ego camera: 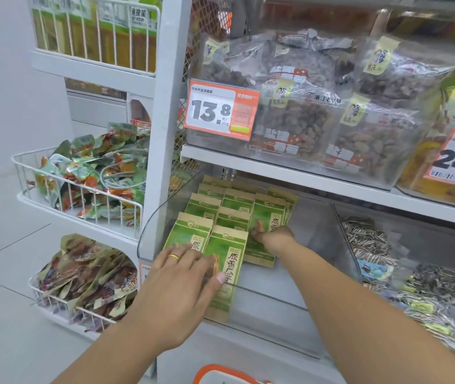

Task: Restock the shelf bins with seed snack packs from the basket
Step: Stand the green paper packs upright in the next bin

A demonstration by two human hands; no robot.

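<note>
The green seed packs (229, 261) lie in the clear bin (270, 297) on the lower shelf, laid flat and overlapping in about three rows that run from the front wall to the back. The left and middle rows look full; the right row stops short, and the bin's right side and front right corner are bare, so there is room for more.

The left hand (182, 284), a gold ring on one finger, lies flat with fingers spread across the two front packs, thumb at the near edge of one; it presses or squares them and grips nothing. The right hand (272, 235) reaches deeper, fingers closed narrowly on the lower end of a pack (268, 231) in the right row, apparently setting or nudging it into line.

The basket (220, 376) shows only as an orange and white rim at the bottom edge; what it still holds cannot be told. By my reading the restock is well along for this bin, in the tidying stage, with the right side left to fill if packs remain.

Next to it a bin of striped seeds (367, 239) sits full, and wire racks (82, 189) of other snacks hang off to the left
</note>
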